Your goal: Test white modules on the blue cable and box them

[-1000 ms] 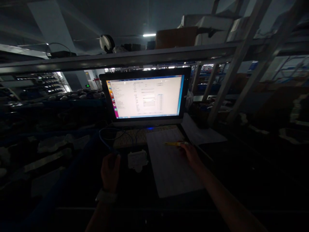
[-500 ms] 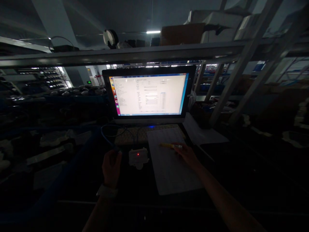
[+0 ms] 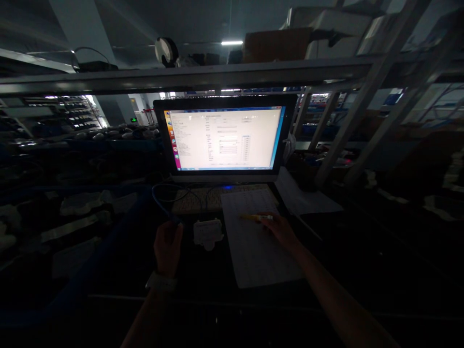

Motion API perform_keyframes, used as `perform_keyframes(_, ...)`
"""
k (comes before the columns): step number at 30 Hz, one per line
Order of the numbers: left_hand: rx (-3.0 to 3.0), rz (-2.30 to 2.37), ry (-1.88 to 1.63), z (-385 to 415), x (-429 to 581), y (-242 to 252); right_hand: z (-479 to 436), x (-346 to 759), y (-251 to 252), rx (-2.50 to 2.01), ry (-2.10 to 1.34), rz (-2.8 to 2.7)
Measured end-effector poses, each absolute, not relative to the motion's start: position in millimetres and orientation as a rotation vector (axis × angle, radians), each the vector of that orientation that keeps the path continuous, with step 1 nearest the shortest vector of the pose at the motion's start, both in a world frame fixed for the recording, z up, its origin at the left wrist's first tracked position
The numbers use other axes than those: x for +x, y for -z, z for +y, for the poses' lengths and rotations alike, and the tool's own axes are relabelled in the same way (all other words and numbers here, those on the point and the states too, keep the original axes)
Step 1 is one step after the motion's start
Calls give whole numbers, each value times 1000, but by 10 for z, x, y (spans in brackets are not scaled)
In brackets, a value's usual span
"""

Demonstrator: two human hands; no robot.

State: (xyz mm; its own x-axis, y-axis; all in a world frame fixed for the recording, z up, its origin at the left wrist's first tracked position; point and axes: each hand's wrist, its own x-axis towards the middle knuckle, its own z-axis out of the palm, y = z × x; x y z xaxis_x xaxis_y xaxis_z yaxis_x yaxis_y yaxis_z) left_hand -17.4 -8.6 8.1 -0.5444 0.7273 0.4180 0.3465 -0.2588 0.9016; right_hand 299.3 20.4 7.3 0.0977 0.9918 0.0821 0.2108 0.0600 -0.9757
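My left hand (image 3: 168, 247) is closed on the end of a blue cable (image 3: 162, 209), whose plug is hidden by the fingers and the dark. Just right of that hand lies a small white plastic device (image 3: 208, 233) with ear-like tabs. My right hand (image 3: 282, 232) rests over a printed paper sheet (image 3: 253, 261) and grips a yellow pen (image 3: 255, 218), its tip pointing left. The sheet's upper part covers some of a light keyboard (image 3: 188, 202).
A lit monitor (image 3: 224, 140) stands behind the keyboard, under a metal shelf (image 3: 203, 76) with boxes on it. On the left, a blue bin (image 3: 108, 256) holds several white plastic parts. More papers (image 3: 308, 195) lie right of the monitor's foot.
The red light on the white device has gone out. My view has shifted slightly; both hands keep their places and grips.
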Motion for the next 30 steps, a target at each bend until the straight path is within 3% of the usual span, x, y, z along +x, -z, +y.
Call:
perform_keyframes(21, 1324, 1754, -1836, -111, -173, -111, 222, 3018, -26, -1369, -1040, -1285)
perform_keyframes(30, 1318, 1694, -1883, -101, -160, -109, 264, 3120, 3, -1312, -966, -1016)
